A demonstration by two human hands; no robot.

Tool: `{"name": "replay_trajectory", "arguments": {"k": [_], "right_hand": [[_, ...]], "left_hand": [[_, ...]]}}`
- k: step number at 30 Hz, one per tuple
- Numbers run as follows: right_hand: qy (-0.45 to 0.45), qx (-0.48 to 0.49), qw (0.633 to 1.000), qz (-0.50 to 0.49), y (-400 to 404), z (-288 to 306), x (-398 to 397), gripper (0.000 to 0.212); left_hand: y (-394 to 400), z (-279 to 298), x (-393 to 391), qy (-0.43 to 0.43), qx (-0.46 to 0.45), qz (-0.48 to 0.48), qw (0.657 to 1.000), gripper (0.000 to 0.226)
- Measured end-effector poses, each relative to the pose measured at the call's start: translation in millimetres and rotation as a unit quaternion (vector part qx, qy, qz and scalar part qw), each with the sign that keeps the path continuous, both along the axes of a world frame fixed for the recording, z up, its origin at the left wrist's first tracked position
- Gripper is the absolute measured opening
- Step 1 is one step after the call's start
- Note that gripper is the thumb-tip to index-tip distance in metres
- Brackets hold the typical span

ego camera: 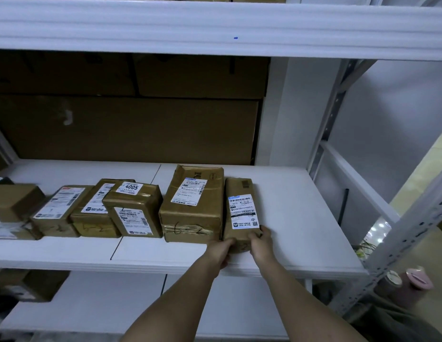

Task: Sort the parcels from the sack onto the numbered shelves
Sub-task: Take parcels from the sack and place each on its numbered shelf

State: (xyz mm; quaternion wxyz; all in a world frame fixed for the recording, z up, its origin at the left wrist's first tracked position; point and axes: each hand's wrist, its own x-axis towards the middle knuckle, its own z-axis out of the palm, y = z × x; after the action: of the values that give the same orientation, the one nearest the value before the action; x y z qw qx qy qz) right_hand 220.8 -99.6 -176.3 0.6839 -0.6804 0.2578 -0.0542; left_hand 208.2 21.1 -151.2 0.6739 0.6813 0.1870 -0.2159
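A narrow brown parcel [241, 191] with a white label lies on the white middle shelf [301, 218], at the right end of a row of parcels. My left hand [221, 250] grips its near left corner and my right hand [262, 243] grips its near right corner. It touches a larger taped parcel [192, 213] marked "6-2" on its left. Further left stand a parcel labelled 4005 [133, 208] and two flatter parcels [59, 208]. The sack is not in view.
Big cardboard boxes [131, 129] fill the back of the shelf. A white upper shelf edge [215, 28] hangs overhead. A lower shelf [91, 304] sits below. A grey perforated upright [400, 243] stands at right, with pink-lidded cups [417, 280] on the floor beyond.
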Motion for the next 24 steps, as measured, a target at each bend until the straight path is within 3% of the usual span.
{"name": "replay_trajectory", "arguments": {"k": [10,24], "right_hand": [[0.012,-0.040,0.999,0.027,-6.6,-3.1,-0.5,0.048],[0.029,-0.039,0.998,0.035,-5.8,-6.3,8.5,0.045]], "left_hand": [[1.0,-2.9,2.0,0.000,0.003,-0.010,1.000,0.032],[-0.6,-8.5,6.0,-0.015,0.002,-0.014,1.000,0.033]]}}
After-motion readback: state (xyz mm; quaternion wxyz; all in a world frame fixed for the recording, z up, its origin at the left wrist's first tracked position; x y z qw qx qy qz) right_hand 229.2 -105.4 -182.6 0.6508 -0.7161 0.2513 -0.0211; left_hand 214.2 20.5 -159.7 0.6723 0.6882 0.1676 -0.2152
